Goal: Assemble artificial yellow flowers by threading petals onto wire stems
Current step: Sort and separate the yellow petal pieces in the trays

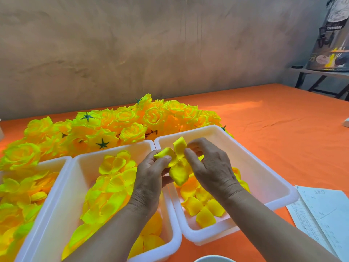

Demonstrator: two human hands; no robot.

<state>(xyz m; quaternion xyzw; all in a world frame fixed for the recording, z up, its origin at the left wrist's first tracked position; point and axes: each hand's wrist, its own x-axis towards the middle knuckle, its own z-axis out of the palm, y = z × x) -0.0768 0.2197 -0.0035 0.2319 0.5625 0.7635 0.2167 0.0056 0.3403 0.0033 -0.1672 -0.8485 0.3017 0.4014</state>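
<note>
Fingers (164,157) of the left hand (151,173) pinch one lobe of a yellow petal piece (179,173). The right hand (211,167) has fingers curled onto the piece's middle from the other side. Both hold it, lifted off the trays. No wire stem shows; whether it is hidden or absent, cannot tell.

Left tray (54,160) sits at the table's near-left edge, packed with petals. Behind it, toward the far-left edge, is a heap of finished flowers (122,121), some upside down with a green star calyx (103,143) showing. Middle tray (88,171) holds loose petals (113,178), and the left forearm crosses over it. Right tray (264,176) holds fewer, deeper-yellow petals (204,207), and the held piece hovers over its left part. Paper sheet (326,210) lies at the near-right corner of the orange table (273,120).

Step, as judged: readying the piece for threading. Find the centre hole first and grip near the middle, not the tips. Keep the lobes spread, take a single layer only, and push straight so the fabric neither bunches nor tears.
</note>
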